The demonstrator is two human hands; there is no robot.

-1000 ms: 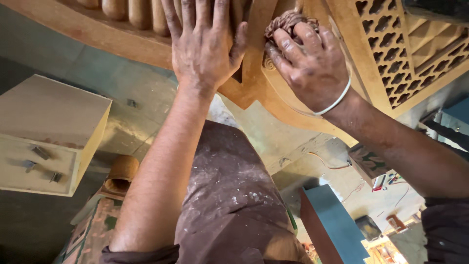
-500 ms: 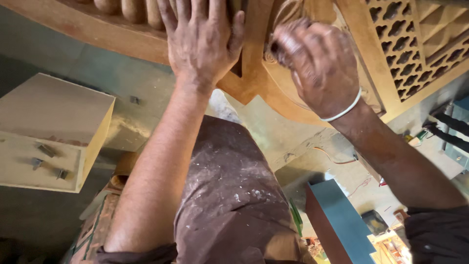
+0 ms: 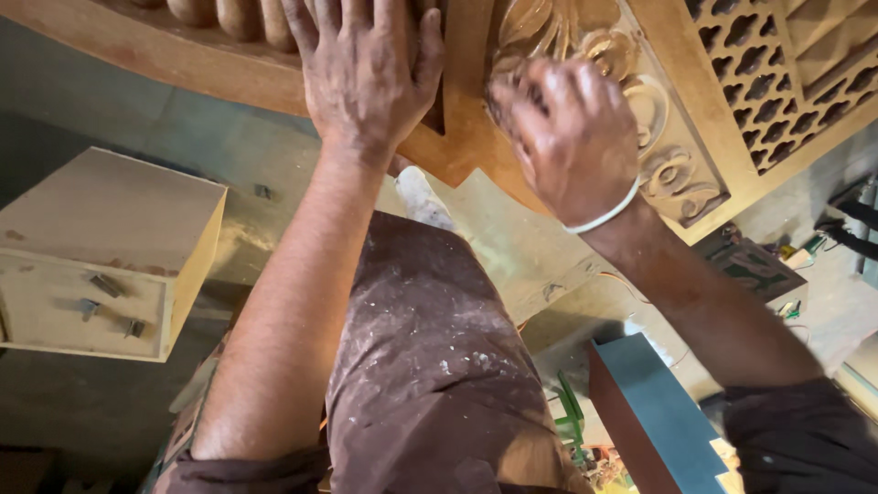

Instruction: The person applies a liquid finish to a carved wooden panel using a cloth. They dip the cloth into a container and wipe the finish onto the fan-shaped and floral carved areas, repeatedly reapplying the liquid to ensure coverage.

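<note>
Head view: the left hand [image 3: 366, 78] is laid flat and spread wide on the carved wooden furniture panel [image 3: 457, 119], fingers pointing away from the body, nothing gripped. Just beside it, across a plain upright strip of the wood, the right hand [image 3: 572, 137] is curled narrow and pressed against the floral relief carving [image 3: 558, 32]; whether something is pinched under its fingers cannot be told, since they are blurred and turned away. A white band [image 3: 608, 215] is worn at that wrist. The carving runs from under the right hand toward the scroll work [image 3: 677, 174] beyond the wrist, so the right hand is the nearer one to it. Further right a lattice fretwork section [image 3: 777, 64] is seen. Below the left forearm a pale drawer box [image 3: 101, 256] is set apart from the panel; below the right forearm a blue-topped board [image 3: 658, 412] is seen.
</note>
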